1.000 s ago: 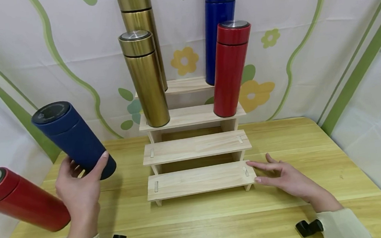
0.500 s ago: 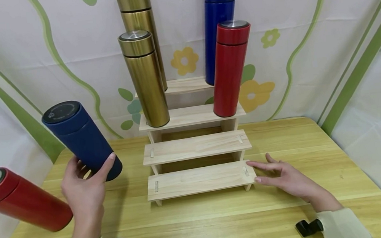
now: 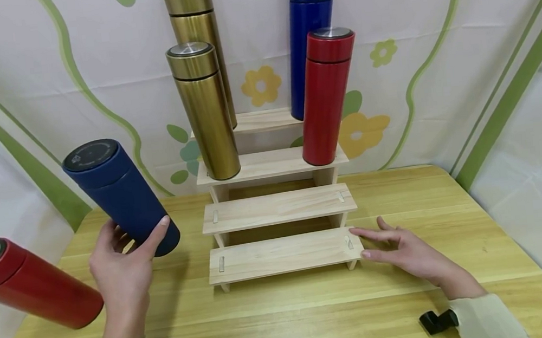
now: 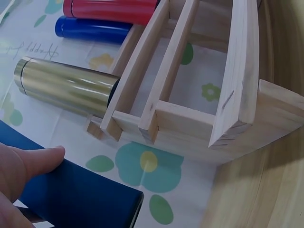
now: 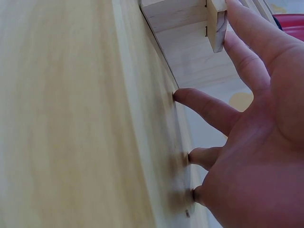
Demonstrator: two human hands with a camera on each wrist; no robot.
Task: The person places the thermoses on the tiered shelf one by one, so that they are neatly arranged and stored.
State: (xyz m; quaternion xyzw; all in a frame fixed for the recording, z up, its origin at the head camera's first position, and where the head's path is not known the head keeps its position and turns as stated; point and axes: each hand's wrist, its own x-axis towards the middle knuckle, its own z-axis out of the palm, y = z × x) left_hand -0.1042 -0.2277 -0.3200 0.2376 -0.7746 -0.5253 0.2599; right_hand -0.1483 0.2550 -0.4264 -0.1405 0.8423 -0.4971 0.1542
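My left hand (image 3: 125,267) grips a matte blue thermos flask (image 3: 126,196) low on its body, left of the wooden stepped rack (image 3: 284,256). The flask leans to the left, held off the table, with its dark lid uppermost. In the left wrist view the thumb lies along the blue flask (image 4: 88,192), near the rack's end. My right hand (image 3: 409,253) touches the right end of the rack's lowest step. The right wrist view shows the fingers of the right hand (image 5: 259,137) spread, with some fingertips on the tabletop.
A red flask (image 3: 37,284) stands on the table at far left. On the rack's upper steps stand a front gold flask (image 3: 206,118), a back gold flask (image 3: 196,29), a shiny blue flask (image 3: 310,40) and another red flask (image 3: 328,101). A patterned cloth (image 3: 257,29) hangs behind.
My left hand has carried the blue flask a little to the right, towards the rack, with its tilt slightly less. The right hand stays at the rack's lowest step.
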